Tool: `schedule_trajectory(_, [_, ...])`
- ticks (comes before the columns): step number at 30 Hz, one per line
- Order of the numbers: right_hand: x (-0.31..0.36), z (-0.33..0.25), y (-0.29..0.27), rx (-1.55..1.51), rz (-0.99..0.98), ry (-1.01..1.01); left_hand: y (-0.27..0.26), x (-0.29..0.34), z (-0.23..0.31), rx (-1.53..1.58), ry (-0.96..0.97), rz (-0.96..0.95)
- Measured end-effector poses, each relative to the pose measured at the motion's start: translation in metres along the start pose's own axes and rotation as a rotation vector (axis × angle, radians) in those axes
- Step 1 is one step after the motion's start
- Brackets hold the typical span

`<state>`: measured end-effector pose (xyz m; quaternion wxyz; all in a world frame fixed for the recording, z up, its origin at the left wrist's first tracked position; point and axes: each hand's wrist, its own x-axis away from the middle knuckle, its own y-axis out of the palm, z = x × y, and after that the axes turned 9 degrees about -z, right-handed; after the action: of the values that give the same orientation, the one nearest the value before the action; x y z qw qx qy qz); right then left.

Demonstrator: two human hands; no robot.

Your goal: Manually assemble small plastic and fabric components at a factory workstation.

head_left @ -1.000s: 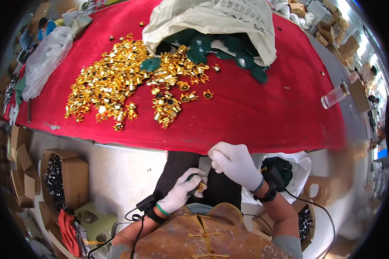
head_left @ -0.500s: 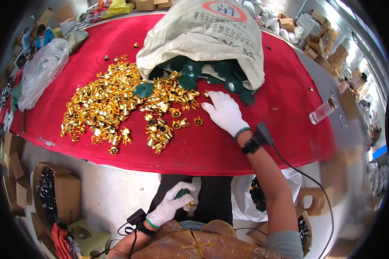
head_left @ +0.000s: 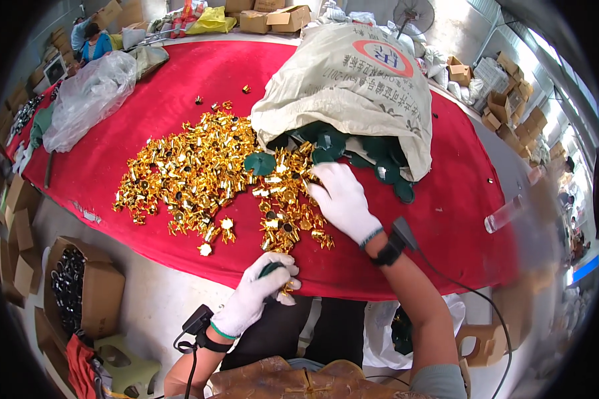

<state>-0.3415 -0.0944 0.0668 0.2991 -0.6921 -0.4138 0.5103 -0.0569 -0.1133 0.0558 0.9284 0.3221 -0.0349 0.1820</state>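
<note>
My left hand (head_left: 259, 292), in a white glove with a green cuff, is closed at the table's front edge. It grips a dark green disc (head_left: 271, 269), and a gold piece (head_left: 287, 288) shows beneath the fingers. My right hand (head_left: 346, 203), also white-gloved, reaches to the right side of a heap of shiny gold pronged pieces (head_left: 186, 169). Its thumb and fingers are apart, and the fingertips are partly lost among the pieces. Just beyond it, several green discs (head_left: 329, 141) spill from the mouth of a white woven sack (head_left: 346, 80). One loose green disc (head_left: 259, 163) lies on the heap.
A red cloth (head_left: 446, 233) covers the table. A clear cylinder (head_left: 504, 215) lies at the right, and clear plastic bags (head_left: 90, 100) at the far left. Below the table stand a carton of dark parts (head_left: 103, 292) and a white bag (head_left: 379, 332). Another person (head_left: 96, 45) is far back left.
The view has shifted, so the table sits lower and further right. My left hand has risen to the table edge, still holding the green disc. My right hand has moved left onto the gold pieces.
</note>
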Motion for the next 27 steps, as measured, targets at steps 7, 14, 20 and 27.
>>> schedule_trajectory(7, [-0.093, 0.033, 0.045, 0.247, -0.331, 0.069, -0.017, -0.012, 0.007, 0.389, -0.036, -0.056])
schedule_trajectory(14, [-0.058, 0.003, 0.031, 0.28, -0.432, 0.095, -0.023, -0.014, 0.011, 0.41, -0.029, -0.078])
schedule_trajectory(20, [0.001, -0.01, 0.008, 0.031, -0.311, 0.003, -0.031, -0.024, 0.022, 0.294, -0.076, -0.153])
schedule_trajectory(27, [-0.072, 0.062, -0.01, 0.396, -0.141, -0.015, -0.047, -0.041, 0.02, 0.498, -0.132, -0.251])
